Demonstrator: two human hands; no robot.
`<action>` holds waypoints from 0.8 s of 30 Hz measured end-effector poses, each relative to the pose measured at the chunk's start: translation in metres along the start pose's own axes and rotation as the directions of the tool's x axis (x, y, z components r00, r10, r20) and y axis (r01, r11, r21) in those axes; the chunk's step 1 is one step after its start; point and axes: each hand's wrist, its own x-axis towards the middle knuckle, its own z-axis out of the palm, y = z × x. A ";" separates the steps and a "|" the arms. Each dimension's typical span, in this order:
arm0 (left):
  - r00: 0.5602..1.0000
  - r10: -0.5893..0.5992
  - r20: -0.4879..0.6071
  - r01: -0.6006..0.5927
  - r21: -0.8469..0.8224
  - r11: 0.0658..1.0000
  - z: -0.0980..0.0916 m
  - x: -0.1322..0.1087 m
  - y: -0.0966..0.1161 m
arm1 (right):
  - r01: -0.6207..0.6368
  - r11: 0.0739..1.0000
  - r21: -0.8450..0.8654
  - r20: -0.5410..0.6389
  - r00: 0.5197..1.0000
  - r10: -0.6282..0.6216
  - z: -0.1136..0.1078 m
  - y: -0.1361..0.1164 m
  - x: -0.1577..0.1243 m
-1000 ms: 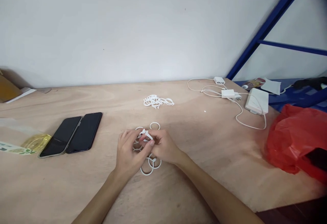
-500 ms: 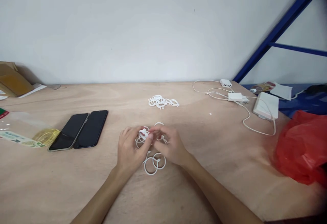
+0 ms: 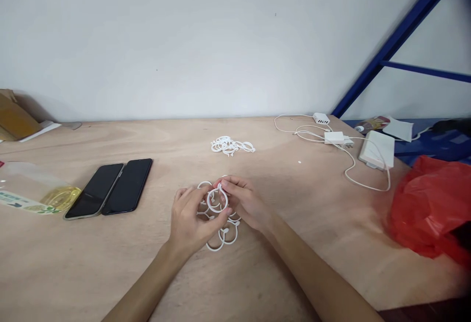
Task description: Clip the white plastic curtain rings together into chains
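Note:
Between my hands a white plastic curtain ring [image 3: 217,211] is raised, its small eyelet part at the top by the right fingertips. My left hand [image 3: 195,216] grips the ring's left and lower side between thumb and fingers. With finger and thumb, my right hand [image 3: 247,203] pinches the top of the same ring. Several more white rings [image 3: 215,249] lie loose on the table under and in front of the hands, partly hidden by them. Farther back sits a heap of similar white rings [image 3: 228,146].
Two dark phones [image 3: 127,187] lie side by side at left, next to a clear plastic bottle [image 3: 40,192]. White chargers and cables [image 3: 334,137], a white box [image 3: 377,149] and a red plastic bag [image 3: 430,204] are at right. A cardboard box [image 3: 18,116] stands far left.
One ring now shows upright and face-on between both hands, where before the fingers covered a tangle of white pieces. The view has shifted slightly, moving the surroundings a little to the left.

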 end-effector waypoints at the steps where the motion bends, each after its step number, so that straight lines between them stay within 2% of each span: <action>1: 1.000 0.021 -0.023 -0.021 -0.005 1.000 0.000 0.000 0.000 | -0.021 0.998 0.052 0.014 1.000 0.020 -0.001 0.000 0.000; 8: 0.976 0.182 -0.123 -0.176 0.055 0.983 -0.002 0.001 0.001 | -0.076 0.960 0.271 0.088 0.995 0.054 -0.001 0.009 0.005; 13: 0.964 0.215 -0.155 -0.208 0.056 0.976 -0.001 0.001 0.003 | -0.076 0.942 0.327 0.131 0.991 0.035 0.004 0.014 0.005; 16: 0.970 0.190 -0.149 -0.186 0.040 0.982 0.000 0.000 0.003 | -0.062 0.944 0.325 0.114 0.993 0.026 0.004 0.015 0.006; 20: 0.984 0.139 -0.107 -0.134 0.053 0.989 0.002 -0.001 -0.001 | -0.022 0.972 0.232 0.002 1.000 0.022 0.001 0.013 0.007; 24: 0.999 0.052 0.010 -0.053 0.101 0.993 0.002 -0.002 -0.002 | 0.038 0.997 -0.068 -0.166 0.985 -0.049 -0.009 0.006 0.011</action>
